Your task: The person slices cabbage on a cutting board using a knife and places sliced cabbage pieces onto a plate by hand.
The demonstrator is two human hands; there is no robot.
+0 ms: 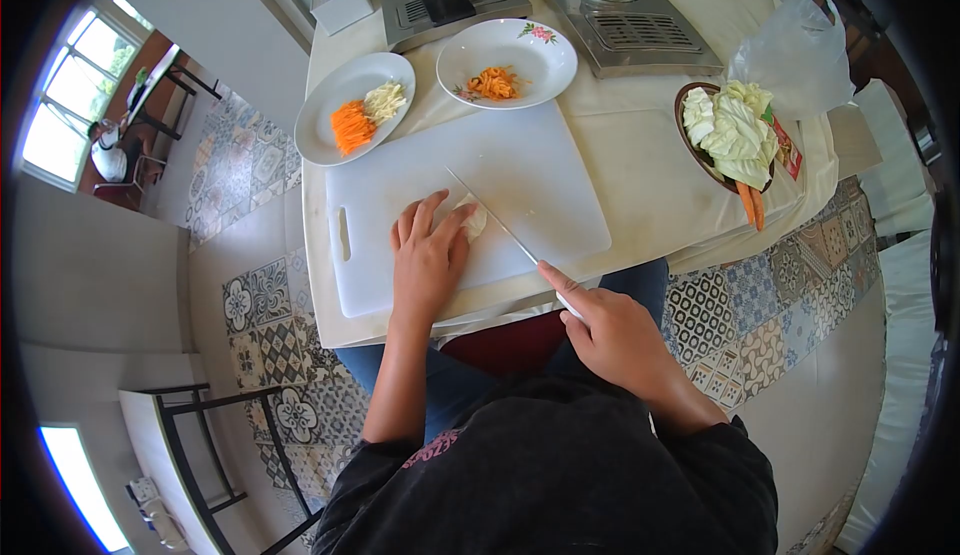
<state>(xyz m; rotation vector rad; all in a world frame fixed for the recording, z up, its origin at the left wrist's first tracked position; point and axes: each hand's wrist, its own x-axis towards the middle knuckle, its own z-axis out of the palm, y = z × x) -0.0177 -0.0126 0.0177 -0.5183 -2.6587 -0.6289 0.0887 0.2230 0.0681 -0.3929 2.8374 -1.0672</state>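
Observation:
My right hand (612,333) grips the handle of a kitchen knife (505,227), its index finger stretched along the top. The blade slants up and left over the white cutting board (390,273). With bent fingers, my left hand (430,252) holds down a pale piece of cabbage (473,218) on the board, right beside the blade. Part of that piece is hidden under the fingers. A few tiny pale scraps lie on the board. Behind it, one plate (318,135) carries shredded carrot (352,127) and pale shreds (385,102). A flowered bowl (462,50) holds more orange strips (495,83).
A brown basket (690,150) at the right holds cabbage (735,135) and carrots (752,205), beside a plastic bag (795,55). Metal dispenser bases (640,30) and a tissue box (341,3) stand at the back. A person (110,150) sits far left.

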